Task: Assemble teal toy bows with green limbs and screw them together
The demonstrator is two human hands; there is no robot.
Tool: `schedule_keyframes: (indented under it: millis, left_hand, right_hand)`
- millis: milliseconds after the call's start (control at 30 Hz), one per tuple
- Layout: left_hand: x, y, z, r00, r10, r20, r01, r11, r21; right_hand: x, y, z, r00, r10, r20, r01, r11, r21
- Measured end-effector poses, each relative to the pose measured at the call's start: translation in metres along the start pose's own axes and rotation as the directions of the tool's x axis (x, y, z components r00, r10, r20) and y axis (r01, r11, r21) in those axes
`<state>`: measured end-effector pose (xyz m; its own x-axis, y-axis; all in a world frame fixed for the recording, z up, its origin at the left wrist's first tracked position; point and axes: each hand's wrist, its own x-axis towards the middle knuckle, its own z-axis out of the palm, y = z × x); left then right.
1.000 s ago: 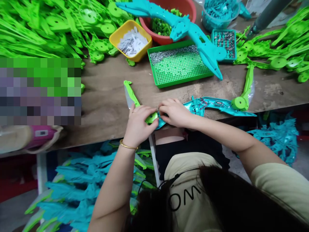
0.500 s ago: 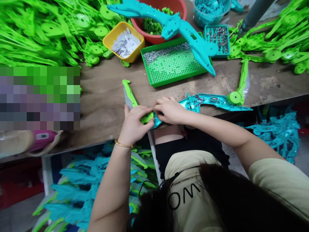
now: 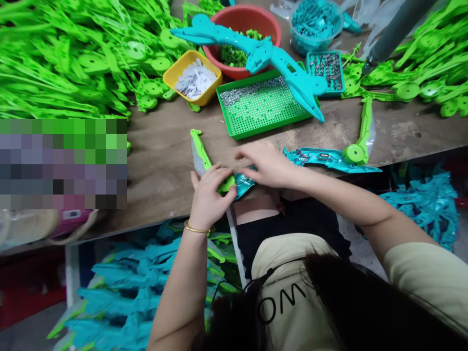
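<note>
A bow-shaped turquoise plastic half shell [image 3: 317, 157] lies hollow side up along the table's front edge, with thin wires inside. At each end sits a green plastic arm [image 3: 199, 147] with a round hub and a clear blade-like piece. My left hand [image 3: 212, 192] is closed around the left green arm's hub, fingers on top and thumb at its near side. Above the shell's left-middle part is my right hand [image 3: 268, 163], fingers apart and slightly blurred, with nothing visible in them. It hides part of the shell beneath.
Behind stand a green perforated tray [image 3: 234, 132] of small metal parts, a yellow box [image 3: 212, 90] of white pieces, a red bowl [image 3: 272, 24] and a turquoise tray [image 3: 342, 73]. A turquoise bow-shaped shell [image 3: 259, 53] lies across them. Green parts [image 3: 91, 58] heap left; a grey tool [image 3: 393, 36] hangs right.
My right hand has moved right, away from the green hub, and its fingers have spread. My left hand stays on the hub. The whole view has shifted slightly.
</note>
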<state>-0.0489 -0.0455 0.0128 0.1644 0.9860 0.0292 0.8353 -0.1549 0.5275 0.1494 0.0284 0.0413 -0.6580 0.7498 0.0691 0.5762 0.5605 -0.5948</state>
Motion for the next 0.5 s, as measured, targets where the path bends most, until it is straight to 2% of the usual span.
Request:
schedule_keyframes:
  millis: [67, 167, 233, 300, 400, 500]
  left_hand:
    - [-0.005, 0.001, -0.002, 0.999, 0.006, -0.044, -0.006, 1.000, -0.002]
    - [-0.016, -0.001, -0.006, 0.979, 0.006, -0.205, -0.010, 1.000, -0.021]
    - [-0.027, -0.007, -0.006, 0.941, -0.075, -0.329, 0.060, 0.997, -0.056]
    - [-0.039, -0.014, -0.002, 0.889, -0.222, -0.401, 0.185, 0.974, -0.129]
    - [-0.055, -0.020, 0.006, 0.812, -0.449, -0.373, 0.348, 0.886, -0.307]
    - [-0.062, -0.019, 0.011, 0.771, -0.577, -0.269, 0.417, 0.777, -0.472]
  right_hand:
    - [0.002, 0.017, -0.029, 0.984, 0.072, -0.163, -0.086, 0.993, -0.078]
    - [0.005, 0.054, -0.066, 0.911, 0.212, -0.353, -0.297, 0.932, -0.208]
    - [0.006, 0.076, -0.079, 0.895, 0.273, -0.352, -0.378, 0.884, -0.275]
    - [0.007, 0.091, -0.085, 0.894, 0.310, -0.322, -0.411, 0.854, -0.320]
    - [0.008, 0.101, -0.090, 0.877, 0.337, -0.343, -0.453, 0.817, -0.355]
    - [0.010, 0.105, -0.100, 0.864, 0.405, -0.299, -0.499, 0.768, -0.401]
